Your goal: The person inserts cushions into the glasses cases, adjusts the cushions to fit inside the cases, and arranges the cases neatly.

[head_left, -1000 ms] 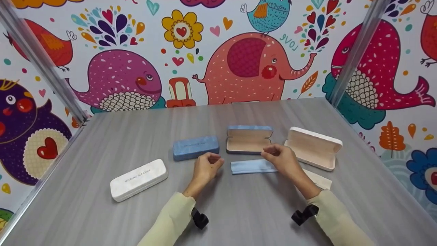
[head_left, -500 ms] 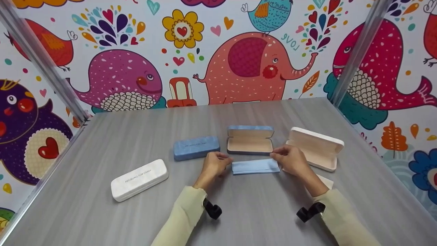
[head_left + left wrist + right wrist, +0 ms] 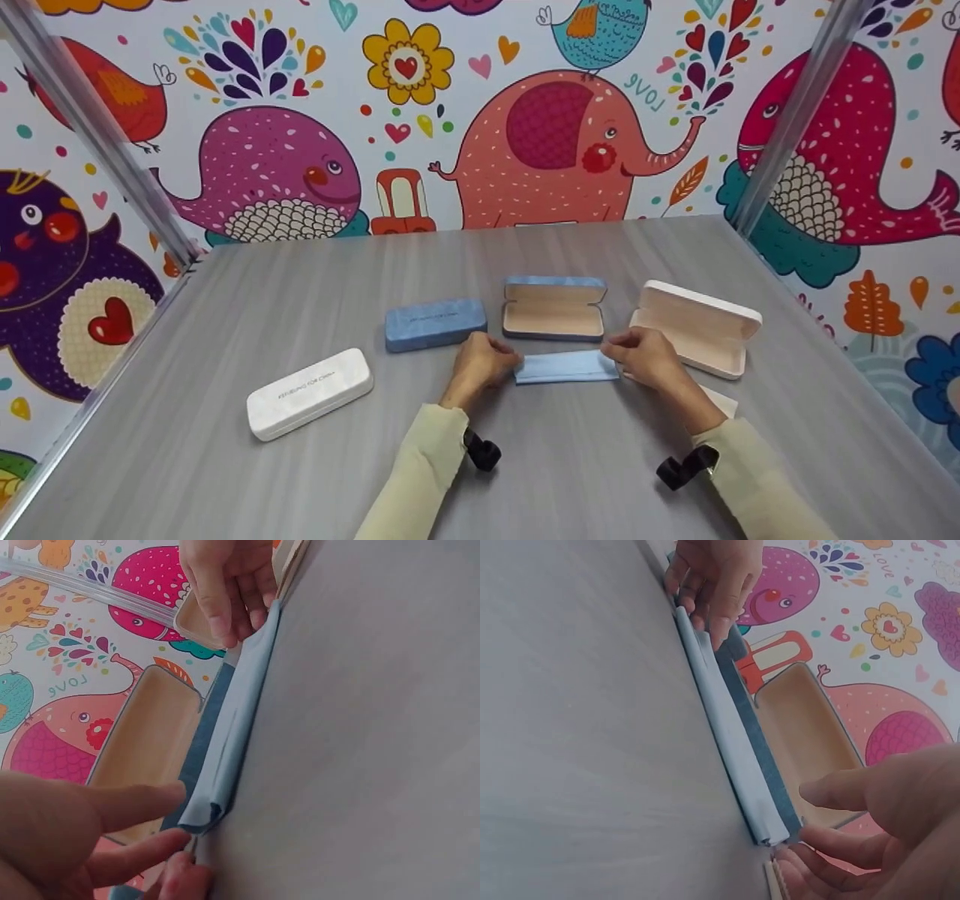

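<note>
A folded light-blue cloth (image 3: pixel 566 367) lies flat on the table in front of an open blue glasses case (image 3: pixel 553 319). My left hand (image 3: pixel 480 366) is at the cloth's left end. In the left wrist view its thumb and fingers are spread around that end, with a gap between them. At the right end is my right hand (image 3: pixel 651 361); its thumb stands apart from its fingers in the right wrist view. Neither hand visibly pinches the cloth, and I cannot tell whether the fingertips touch it.
A closed blue glasses case (image 3: pixel 435 325) sits left of the open one. Further left lies a closed white case (image 3: pixel 310 394). An open white case (image 3: pixel 694 330) stands at the right, with a cream cloth (image 3: pixel 721 403) partly hidden behind my right forearm.
My left hand has moved right, up to the cloth's left end. My right hand has drawn back from over the cloth to its right end. The cloth has not visibly moved on the table.
</note>
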{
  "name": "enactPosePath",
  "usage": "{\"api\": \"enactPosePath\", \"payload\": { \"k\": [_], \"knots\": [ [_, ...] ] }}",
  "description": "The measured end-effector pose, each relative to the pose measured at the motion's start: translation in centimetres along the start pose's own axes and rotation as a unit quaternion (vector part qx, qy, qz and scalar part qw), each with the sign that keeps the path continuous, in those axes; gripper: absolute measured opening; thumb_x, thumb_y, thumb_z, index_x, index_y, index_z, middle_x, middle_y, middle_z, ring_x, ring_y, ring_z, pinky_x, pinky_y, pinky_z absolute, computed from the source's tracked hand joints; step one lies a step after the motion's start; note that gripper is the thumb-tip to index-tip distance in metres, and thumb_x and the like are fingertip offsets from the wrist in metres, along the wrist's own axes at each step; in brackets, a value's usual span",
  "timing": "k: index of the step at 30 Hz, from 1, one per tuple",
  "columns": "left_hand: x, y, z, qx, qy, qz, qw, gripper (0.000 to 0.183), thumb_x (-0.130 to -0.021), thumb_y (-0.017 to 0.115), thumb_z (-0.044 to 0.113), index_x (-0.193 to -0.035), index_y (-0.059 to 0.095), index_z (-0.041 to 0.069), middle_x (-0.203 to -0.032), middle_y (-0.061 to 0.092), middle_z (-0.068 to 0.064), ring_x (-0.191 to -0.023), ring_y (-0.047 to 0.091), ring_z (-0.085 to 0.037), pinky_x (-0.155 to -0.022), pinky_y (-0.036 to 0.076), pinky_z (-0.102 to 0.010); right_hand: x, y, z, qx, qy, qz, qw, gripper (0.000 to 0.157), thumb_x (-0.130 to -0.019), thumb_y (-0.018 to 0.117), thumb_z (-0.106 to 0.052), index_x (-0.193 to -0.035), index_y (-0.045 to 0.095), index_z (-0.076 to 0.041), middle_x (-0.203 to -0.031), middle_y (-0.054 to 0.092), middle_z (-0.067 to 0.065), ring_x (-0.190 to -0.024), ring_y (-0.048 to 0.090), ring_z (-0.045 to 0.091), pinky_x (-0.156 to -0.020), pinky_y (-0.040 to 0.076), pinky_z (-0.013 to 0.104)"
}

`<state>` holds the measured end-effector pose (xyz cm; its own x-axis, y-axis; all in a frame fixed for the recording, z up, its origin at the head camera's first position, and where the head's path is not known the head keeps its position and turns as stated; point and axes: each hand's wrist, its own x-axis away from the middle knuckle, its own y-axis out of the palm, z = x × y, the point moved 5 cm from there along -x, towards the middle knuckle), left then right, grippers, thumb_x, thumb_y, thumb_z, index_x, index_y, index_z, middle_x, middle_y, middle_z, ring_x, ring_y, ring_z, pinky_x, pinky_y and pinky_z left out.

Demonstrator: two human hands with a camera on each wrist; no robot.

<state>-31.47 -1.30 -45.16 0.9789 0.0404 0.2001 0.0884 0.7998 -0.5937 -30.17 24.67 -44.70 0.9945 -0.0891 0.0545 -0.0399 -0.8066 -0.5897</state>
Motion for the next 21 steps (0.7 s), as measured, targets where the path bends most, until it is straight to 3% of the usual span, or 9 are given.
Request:
{"api": "enactPosePath", "payload": {
  "k": [9, 16, 21],
  "knots": [
    [0.06, 0.17, 0.13, -0.026, 0.024, 0.013, 0.9993, 0.012, -0.079, 0.084, 0.015, -0.087, 0.077, 0.009, -0.091, 0.074, -0.005, -0.08, 0.061, -0.017, -0.071, 0.051, -0.029, -0.16, 0.2, 0.38, 0.037, -0.008, -0.001, 0.999, 0.031, -0.091, 0.071, -0.016, -0.113, 0.071, 0.006, -0.103, 0.072, 0.021, -0.085, 0.062, 0.02, -0.066, 0.048, 0.021],
    [0.11, 0.26, 0.11, -0.042, 0.028, 0.021, 0.9985, 0.012, -0.082, 0.081, 0.014, -0.088, 0.074, 0.007, -0.091, 0.072, -0.006, -0.083, 0.063, -0.019, -0.076, 0.053, -0.035, -0.37, 0.73, 0.18, 0.075, -0.05, 0.021, 0.996, 0.025, -0.09, 0.071, -0.013, -0.108, 0.075, 0.004, -0.107, 0.074, 0.021, -0.093, 0.064, 0.026, -0.076, 0.05, 0.029],
    [0.15, 0.57, 0.18, -0.048, 0.042, 0.02, 0.9977, 0.01, -0.082, 0.081, 0.013, -0.086, 0.073, 0.007, -0.087, 0.071, -0.006, -0.078, 0.061, -0.018, -0.073, 0.052, -0.034, -0.5, 0.65, 0.25, 0.077, -0.062, 0.032, 0.995, 0.016, -0.088, 0.072, -0.008, -0.099, 0.077, 0.003, -0.097, 0.076, 0.018, -0.081, 0.06, 0.019, -0.07, 0.046, 0.026]
  ]
}}
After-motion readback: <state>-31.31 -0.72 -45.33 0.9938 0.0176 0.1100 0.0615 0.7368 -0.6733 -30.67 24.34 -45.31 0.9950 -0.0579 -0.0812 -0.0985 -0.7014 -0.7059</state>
